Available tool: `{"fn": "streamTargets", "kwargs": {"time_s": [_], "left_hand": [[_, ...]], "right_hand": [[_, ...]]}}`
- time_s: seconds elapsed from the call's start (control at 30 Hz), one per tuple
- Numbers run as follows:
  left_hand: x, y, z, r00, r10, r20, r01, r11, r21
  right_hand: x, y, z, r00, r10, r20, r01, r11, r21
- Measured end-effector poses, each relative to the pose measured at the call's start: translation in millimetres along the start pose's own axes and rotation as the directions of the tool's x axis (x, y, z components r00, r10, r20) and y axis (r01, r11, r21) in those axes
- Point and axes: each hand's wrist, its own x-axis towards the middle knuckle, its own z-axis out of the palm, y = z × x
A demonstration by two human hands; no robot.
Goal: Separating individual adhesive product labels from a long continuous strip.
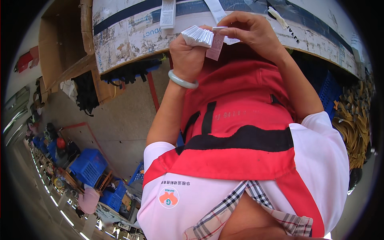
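Note:
My left hand (187, 58), with a pale bangle at its wrist, is closed round a thick stack of folded white labels (197, 36), whose edges fan out upward. Close beside it, my right hand (254, 34) pinches a thin label (216, 46) between thumb and fingers. That label hangs down, looks pinkish and carries small print. Its upper end lies near the left fingertips; whether they touch it I cannot tell. Both hands are above the table's near edge, in front of my red apron (240, 96).
The worn, paper-covered table (128, 44) bears white label strips (168, 14) and a pale cord bundle (278, 17). An open cardboard box (64, 44) stands at left. Black straps hang below the table edge. Blue crates (89, 166) lie at lower left; brown pieces (354, 124) are piled at right.

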Motion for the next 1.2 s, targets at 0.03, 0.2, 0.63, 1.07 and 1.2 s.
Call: {"fn": "streamTargets", "kwargs": {"time_s": [0.03, 0.2, 0.63, 1.07, 1.2], "left_hand": [[-1, 0, -1, 0.999, -0.035, 0.021, 0.035, 0.999, -0.019], [-5, -1, 2, 0.99, -0.137, -0.007, 0.137, 0.99, -0.037], [-9, 2, 2, 0.99, -0.143, -0.008, 0.143, 0.989, -0.02], [-9, -1, -5, 0.794, -0.561, 0.234, 0.606, 0.702, -0.374], [-9, 8, 7, 0.744, -0.559, 0.365, 0.667, 0.604, -0.436]], "right_hand": [[-1, 1, 0, 1.0, 0.001, -0.002, -0.001, 1.0, 0.001], [-2, 3, 2, 1.0, 0.009, 0.015, -0.01, 0.998, 0.069], [-9, 0, 4, 0.994, 0.106, 0.01, -0.107, 0.992, 0.073], [-7, -15, -2, 0.894, 0.171, 0.413, -0.3, 0.914, 0.271], [-8, -1, 17, 0.994, 0.066, 0.091, -0.086, 0.97, 0.228]]}}
